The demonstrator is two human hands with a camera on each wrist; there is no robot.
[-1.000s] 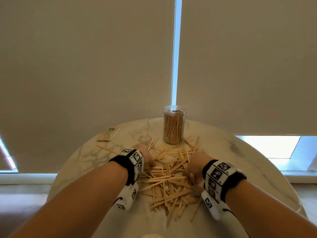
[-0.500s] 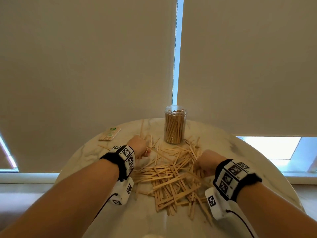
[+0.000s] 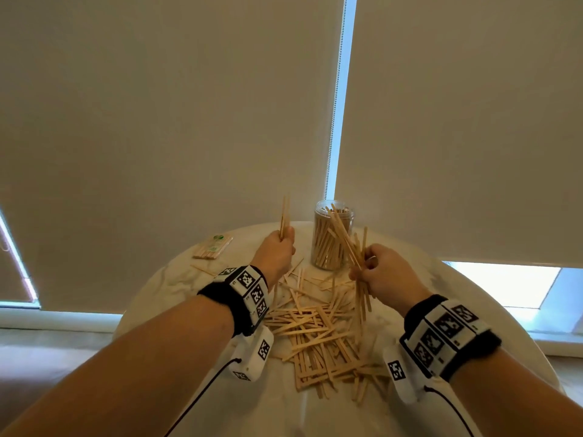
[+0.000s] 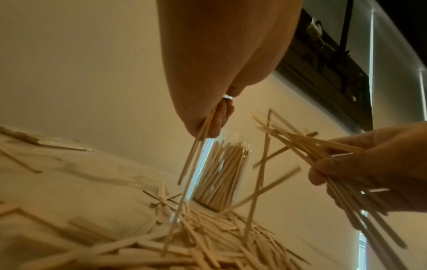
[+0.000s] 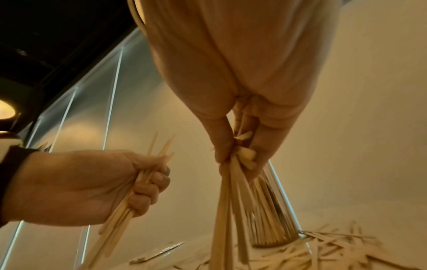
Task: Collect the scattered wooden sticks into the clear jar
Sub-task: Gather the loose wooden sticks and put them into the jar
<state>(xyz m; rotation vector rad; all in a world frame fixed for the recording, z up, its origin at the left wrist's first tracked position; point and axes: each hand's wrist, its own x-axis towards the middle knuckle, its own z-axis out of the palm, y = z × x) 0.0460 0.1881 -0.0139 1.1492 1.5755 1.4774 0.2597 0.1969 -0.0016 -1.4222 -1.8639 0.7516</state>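
A clear jar (image 3: 332, 236) (image 4: 221, 173) (image 5: 273, 215), packed with upright wooden sticks, stands at the far side of the round marble table (image 3: 164, 288). A loose pile of wooden sticks (image 3: 318, 335) (image 4: 196, 243) (image 5: 323, 250) lies in front of it. My left hand (image 3: 277, 252) (image 4: 208, 126) (image 5: 148, 184) grips a few sticks upright, left of the jar. My right hand (image 3: 375, 272) (image 4: 328, 169) (image 5: 235, 155) grips a larger bundle of sticks (image 3: 350, 247) just right of and in front of the jar; its upper ends fan up across the jar's front.
A small wrapped pack of sticks (image 3: 213, 247) lies at the table's back left, with a stray stick (image 3: 203, 270) near it. Closed roller blinds (image 3: 157, 121) hang right behind the table. The table edge curves round on both sides.
Both hands have risen off the pile, each lifting a grip of sticks. The left has moved up and away toward the jar's left; the right has come up beside the jar.
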